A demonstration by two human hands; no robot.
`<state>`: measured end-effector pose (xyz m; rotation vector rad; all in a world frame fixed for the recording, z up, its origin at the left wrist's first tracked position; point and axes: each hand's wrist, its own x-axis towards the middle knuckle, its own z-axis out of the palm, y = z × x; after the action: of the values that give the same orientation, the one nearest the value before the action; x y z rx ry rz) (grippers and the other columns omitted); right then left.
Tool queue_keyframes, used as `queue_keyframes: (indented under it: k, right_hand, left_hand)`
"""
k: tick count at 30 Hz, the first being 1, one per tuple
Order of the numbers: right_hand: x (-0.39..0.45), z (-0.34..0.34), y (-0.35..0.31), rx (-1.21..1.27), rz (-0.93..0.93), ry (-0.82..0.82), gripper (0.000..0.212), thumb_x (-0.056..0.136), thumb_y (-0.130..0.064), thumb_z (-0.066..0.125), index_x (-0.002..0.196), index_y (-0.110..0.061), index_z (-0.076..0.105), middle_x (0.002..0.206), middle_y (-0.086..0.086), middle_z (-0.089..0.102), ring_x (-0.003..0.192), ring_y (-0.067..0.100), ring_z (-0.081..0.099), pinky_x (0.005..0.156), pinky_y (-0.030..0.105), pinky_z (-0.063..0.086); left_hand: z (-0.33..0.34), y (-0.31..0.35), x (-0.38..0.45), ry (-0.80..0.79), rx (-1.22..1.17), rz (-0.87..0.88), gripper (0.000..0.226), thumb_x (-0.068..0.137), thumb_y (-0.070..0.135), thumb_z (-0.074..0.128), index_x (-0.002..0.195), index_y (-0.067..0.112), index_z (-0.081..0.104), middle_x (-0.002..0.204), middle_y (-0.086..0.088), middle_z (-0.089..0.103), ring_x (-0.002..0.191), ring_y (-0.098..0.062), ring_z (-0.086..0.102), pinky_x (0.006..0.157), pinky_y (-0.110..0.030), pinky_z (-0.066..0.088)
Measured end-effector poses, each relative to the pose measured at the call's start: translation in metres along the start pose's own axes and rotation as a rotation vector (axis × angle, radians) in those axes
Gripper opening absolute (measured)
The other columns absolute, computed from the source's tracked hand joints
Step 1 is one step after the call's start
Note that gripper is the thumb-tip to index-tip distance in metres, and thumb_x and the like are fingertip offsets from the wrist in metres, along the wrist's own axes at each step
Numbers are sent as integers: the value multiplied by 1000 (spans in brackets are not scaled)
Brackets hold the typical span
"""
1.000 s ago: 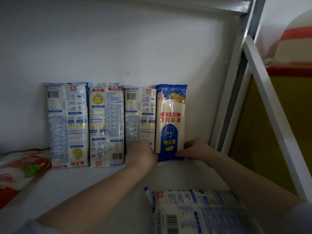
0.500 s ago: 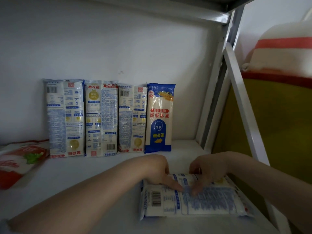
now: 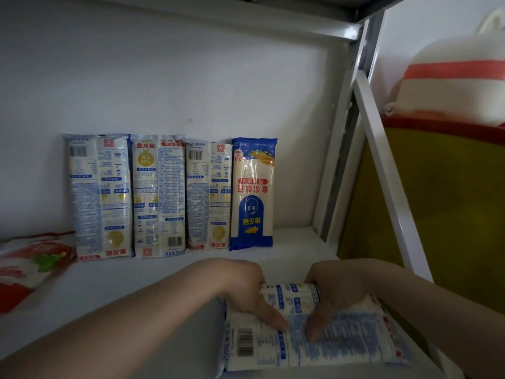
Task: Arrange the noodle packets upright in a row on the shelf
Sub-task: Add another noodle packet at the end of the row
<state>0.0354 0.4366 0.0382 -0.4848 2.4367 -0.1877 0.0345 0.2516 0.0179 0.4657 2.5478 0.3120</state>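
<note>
Several noodle packets stand upright in a row against the back wall of the white shelf point(image 3: 114, 285): three white-and-blue ones point(image 3: 99, 196) point(image 3: 158, 198) point(image 3: 209, 195) and a blue-ended one point(image 3: 252, 192) at the right end. One more white-and-blue packet point(image 3: 314, 343) lies flat at the shelf's front right. My left hand point(image 3: 246, 291) and my right hand point(image 3: 333, 294) both grip its far long edge, thumbs on the top face, with that edge lifted slightly.
A red-and-white bag point(image 3: 24, 266) lies at the shelf's left. White metal uprights point(image 3: 341, 149) and a slanted bar point(image 3: 388, 170) close the right side. Beyond them sit a yellow surface point(image 3: 442, 214) and a white bag with a red stripe point(image 3: 453, 88).
One second ago both hands were at the base of the blue-ended packet. They have since come back to the flat packet at the front and now curl round its far edge.
</note>
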Motion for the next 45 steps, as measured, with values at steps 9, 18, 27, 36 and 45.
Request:
queue_keyframes:
  k: [9, 18, 27, 36, 45]
  right_hand:
    - [-7, -2, -3, 70, -122, 220, 23, 62, -49, 82, 79, -41, 69, 83, -21, 72, 79, -4, 68, 76, 16, 53]
    - [-10, -4, 3, 531, -104, 704, 22, 65, -33, 83, 73, -33, 63, 65, -16, 68, 59, -6, 66, 53, 12, 51]
    - [6, 15, -12, 1218, -309, 879, 27, 66, -27, 78, 88, -18, 68, 66, -15, 74, 62, 2, 71, 48, 14, 52]
    - [19, 33, -15, 1253, -359, 901, 14, 75, -18, 74, 84, -24, 66, 69, -18, 74, 63, -2, 70, 49, 10, 50]
    - [17, 40, 14, 1223, -358, 430, 45, 71, -7, 79, 113, -20, 67, 113, 4, 72, 105, 24, 68, 97, 47, 49]
  left_hand:
    - [-15, -6, -17, 198, 18, 23, 71, 54, 71, 72, 106, 23, 67, 96, 7, 69, 85, -11, 65, 78, -31, 57]
    - [-62, -30, -42, 649, -754, 170, 69, 69, 36, 75, 130, 20, 49, 103, 2, 68, 81, -13, 70, 63, -25, 57]
    - [-17, -2, -21, 497, -1126, 351, 31, 81, 31, 69, 111, 24, 63, 108, 4, 72, 98, -10, 69, 88, -31, 56]
    - [-3, 8, -3, 622, -1114, 391, 15, 85, 19, 67, 91, 33, 63, 104, 6, 70, 100, -12, 67, 92, -36, 53]
    - [1, 7, 6, 529, -1133, 489, 17, 89, 16, 61, 98, 29, 63, 100, 13, 70, 93, 0, 67, 79, -18, 55]
